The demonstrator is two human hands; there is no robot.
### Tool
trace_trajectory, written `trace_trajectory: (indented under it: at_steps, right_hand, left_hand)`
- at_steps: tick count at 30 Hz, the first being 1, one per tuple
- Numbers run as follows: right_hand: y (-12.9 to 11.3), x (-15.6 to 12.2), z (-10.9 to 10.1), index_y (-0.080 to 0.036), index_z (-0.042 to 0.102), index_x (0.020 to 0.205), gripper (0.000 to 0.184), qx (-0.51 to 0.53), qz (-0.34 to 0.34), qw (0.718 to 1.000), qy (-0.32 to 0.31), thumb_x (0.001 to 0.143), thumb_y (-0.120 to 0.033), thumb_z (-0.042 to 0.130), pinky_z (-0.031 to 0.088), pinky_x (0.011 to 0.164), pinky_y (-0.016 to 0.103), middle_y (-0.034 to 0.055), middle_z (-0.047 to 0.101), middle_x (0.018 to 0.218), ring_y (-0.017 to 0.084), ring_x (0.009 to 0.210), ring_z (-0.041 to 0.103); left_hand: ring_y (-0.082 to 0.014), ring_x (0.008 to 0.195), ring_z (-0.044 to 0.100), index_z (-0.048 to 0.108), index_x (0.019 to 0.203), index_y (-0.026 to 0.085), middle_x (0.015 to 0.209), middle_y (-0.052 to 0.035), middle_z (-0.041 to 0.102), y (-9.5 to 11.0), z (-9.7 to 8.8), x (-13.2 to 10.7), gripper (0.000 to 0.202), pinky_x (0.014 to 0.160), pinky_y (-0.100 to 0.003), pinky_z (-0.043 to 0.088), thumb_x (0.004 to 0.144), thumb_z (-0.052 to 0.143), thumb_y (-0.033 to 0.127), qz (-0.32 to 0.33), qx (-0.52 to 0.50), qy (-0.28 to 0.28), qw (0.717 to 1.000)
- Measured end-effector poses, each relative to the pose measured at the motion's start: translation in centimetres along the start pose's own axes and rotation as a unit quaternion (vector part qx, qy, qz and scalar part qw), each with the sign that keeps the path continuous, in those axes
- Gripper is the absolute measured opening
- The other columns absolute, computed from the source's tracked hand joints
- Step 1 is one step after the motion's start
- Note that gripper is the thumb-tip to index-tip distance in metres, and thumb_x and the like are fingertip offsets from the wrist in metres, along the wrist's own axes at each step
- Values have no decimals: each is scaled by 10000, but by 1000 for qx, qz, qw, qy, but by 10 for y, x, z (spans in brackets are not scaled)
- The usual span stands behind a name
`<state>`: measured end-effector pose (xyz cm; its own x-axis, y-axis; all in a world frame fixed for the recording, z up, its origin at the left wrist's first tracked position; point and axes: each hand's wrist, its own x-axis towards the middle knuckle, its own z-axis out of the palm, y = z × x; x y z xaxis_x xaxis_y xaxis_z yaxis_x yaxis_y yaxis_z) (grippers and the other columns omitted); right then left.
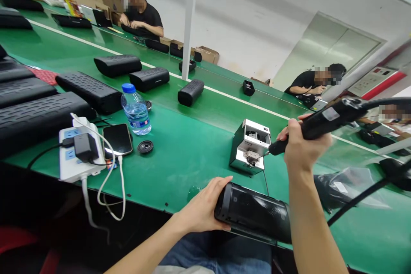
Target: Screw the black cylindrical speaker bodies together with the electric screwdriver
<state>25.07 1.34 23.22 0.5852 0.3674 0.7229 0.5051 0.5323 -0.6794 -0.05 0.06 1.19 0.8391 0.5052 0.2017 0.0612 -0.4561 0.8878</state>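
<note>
At bottom centre, the left hand (207,207) curls round the left end of a glossy black device (257,209), thumb on one side and fingers on the other. The device lies across the table's near edge, above the lap; the grip probably keeps it from rolling, as its body looks rounded.

Right of centre, the right hand (303,145) is wrapped round a corded black power driver (321,124), held slantwise so that its nose points down and left at the front of a silver box (250,147) — whether the bit touches it, I cannot tell. The box stands just beyond the device, seemingly so the driver reaches both easily.

At left, a white power strip (67,165) sits by the edge with a phone (117,139) beside it, likely for the short reach of the white cable. A bottle (136,111) stands upright behind a small round speaker driver (145,147).

Farther up, black housings (149,78) lie spaced out near the white line, perhaps for easy picking. At upper left and upper right, two co-workers (146,15) (305,81) bend over black pieces — their hands well apart from these.
</note>
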Motion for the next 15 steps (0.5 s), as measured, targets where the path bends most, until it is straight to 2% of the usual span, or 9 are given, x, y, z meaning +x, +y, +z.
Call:
trace_trajectory:
  at_steps: [4,10,12,15]
  right_hand:
    - [1,-1,2,-203,581,988,336,-4,18,1000,-5,833,-361,835,498,442,286,-62,546,623,164,437,523]
    - [-4,-7,-2,-203,599,980,321,5,25,1000,-16,845,-347,853,517,455,305,-68,521,606,175,444,532]
    - [-13,-12,-6,-200,615,976,304,9,31,999,-20,839,-330,854,495,445,306,-64,527,607,174,436,515]
    - [-43,-21,-22,-203,637,983,264,15,29,999,-14,836,-287,840,462,440,306,-55,530,616,168,438,495]
  left_hand:
    - [-465,1610,526,210,1823,410,1721,-171,480,2,0,0,1520,1324,-634,505,644,1161,274,10,-1,8,1000]
    - [-458,1615,523,207,1821,396,1733,-177,474,5,-3,0,1484,1336,-625,493,677,1146,279,22,0,7,1000]
    - [-449,1615,523,199,1817,400,1726,-173,476,4,-3,0,1508,1337,-618,494,661,1157,259,30,1,13,999]
    - [-445,1610,529,187,1819,393,1716,-174,481,3,-2,0,1524,1336,-614,497,656,1162,247,38,5,16,999]
